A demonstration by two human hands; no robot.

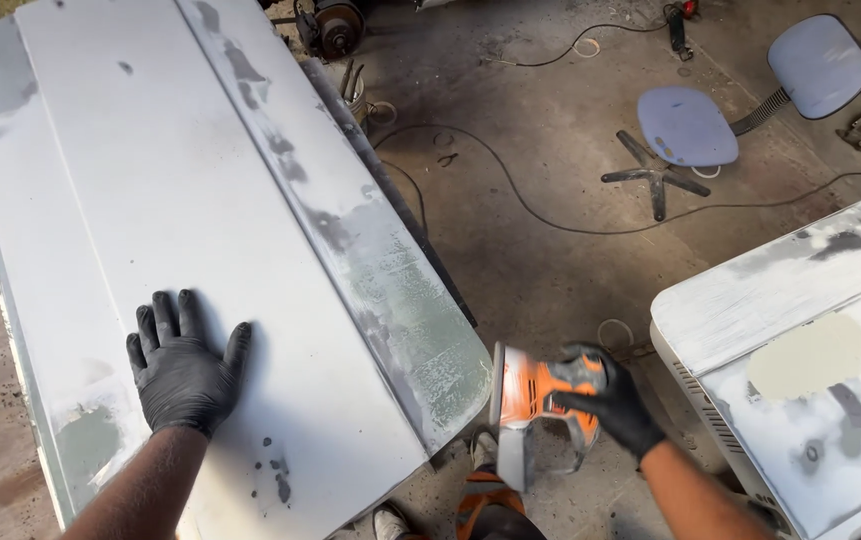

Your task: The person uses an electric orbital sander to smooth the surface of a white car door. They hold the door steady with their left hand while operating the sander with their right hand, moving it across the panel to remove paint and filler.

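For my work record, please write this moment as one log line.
left hand: flat on white car panel | right hand: holds orange sander off the panel edge | floor: cable, tipped chair

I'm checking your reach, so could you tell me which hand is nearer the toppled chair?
Right. The right hand grips the orange sander below the chair; the left hand lies flat on the white panel, farther away.

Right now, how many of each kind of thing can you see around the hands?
Black-gloved hands: 2, left hand flat on the big panel, right hand holding the sander
White car body panels: 2, big panel, second panel
Orange power sander: 1
Toppled swivel chair: 1
Total: 6
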